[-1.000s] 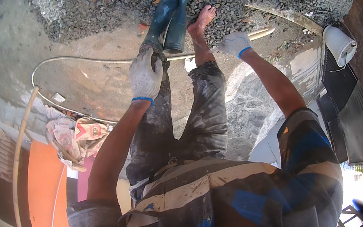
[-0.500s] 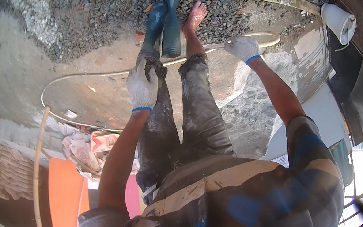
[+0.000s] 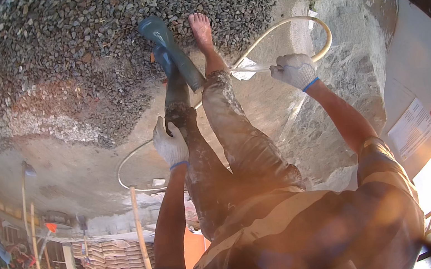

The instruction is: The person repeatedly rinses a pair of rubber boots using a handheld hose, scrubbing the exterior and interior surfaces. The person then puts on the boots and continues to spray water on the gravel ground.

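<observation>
My right hand [image 3: 294, 70], in a white knit glove with a blue cuff, is closed on the pale hose [image 3: 328, 32]. A clear streak, seemingly water, runs left from that hand toward my bare right leg [image 3: 209, 51]. My left hand [image 3: 170, 143], gloved alike, is beside my left shin with thumb and fingers apart, holding nothing I can see. A green rubber boot [image 3: 176, 97] is on my left leg, below the rolled, stained trousers [image 3: 236, 123]. Another green boot [image 3: 179, 56] lies slanted across it, its top toward my right shin.
Grey gravel [image 3: 82, 37] spreads ahead of my feet. A pile of grey sand or powder [image 3: 351, 68] is at right. The hose curves over the concrete floor [image 3: 80, 172] behind my legs. Stacked sacks [image 3: 117, 260] and upright poles [image 3: 140, 225] stand at lower left.
The view has swung, so more gravel and the stacked sacks show at left. The hose loop at right looks larger. My bare right leg now sits closer to the loose boot.
</observation>
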Motion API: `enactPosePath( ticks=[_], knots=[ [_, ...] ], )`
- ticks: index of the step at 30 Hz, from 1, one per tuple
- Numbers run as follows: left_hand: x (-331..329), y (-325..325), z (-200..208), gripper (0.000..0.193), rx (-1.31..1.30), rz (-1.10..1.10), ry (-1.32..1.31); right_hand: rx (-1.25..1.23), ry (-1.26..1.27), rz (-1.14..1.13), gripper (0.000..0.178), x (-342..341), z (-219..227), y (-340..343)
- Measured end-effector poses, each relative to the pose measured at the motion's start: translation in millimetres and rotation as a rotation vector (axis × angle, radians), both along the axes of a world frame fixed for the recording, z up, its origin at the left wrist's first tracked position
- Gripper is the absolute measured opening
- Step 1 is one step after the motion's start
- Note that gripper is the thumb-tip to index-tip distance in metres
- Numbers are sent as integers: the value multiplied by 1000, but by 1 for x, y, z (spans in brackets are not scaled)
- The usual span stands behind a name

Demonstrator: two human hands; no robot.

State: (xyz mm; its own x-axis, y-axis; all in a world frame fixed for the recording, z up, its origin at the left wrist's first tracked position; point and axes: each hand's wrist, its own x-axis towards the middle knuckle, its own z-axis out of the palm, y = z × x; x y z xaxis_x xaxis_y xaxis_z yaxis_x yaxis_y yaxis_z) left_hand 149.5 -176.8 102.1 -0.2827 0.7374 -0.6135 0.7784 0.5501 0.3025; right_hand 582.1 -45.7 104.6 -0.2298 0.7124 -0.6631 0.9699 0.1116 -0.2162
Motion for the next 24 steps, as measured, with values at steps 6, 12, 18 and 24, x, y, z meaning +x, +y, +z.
enactPosePath(
  ticks=[6,12,18,24],
  knots=[
    [-6,21,-4,42,54,-137,12,72,41,-112,34,-2,16,-13],
    [-5,27,-9,40,14,-193,49,37,54,-106,33,0,23,-27],
    [1,30,-10,40,34,-207,47,32,-10,-199,36,19,18,-43],
    [9,24,-9,40,43,-189,43,-3,-12,-161,36,24,22,-43]
  ],
)
